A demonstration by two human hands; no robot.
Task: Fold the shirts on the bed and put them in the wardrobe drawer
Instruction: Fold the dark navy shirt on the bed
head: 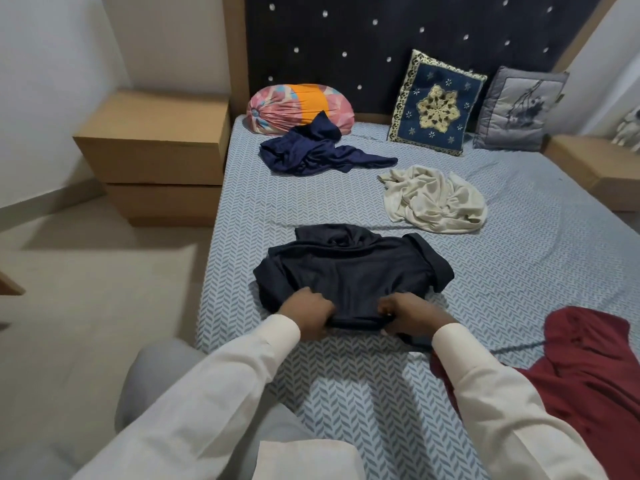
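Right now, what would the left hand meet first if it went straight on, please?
The left hand would first meet the black shirt it grips; beyond that, probably the cream shirt.

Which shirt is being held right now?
The black shirt, its near edge gripped by the left hand and right hand; the navy shirt, cream shirt and maroon shirt lie unheld.

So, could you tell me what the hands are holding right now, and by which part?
The left hand and right hand both grip the dark shirt by its near edge.
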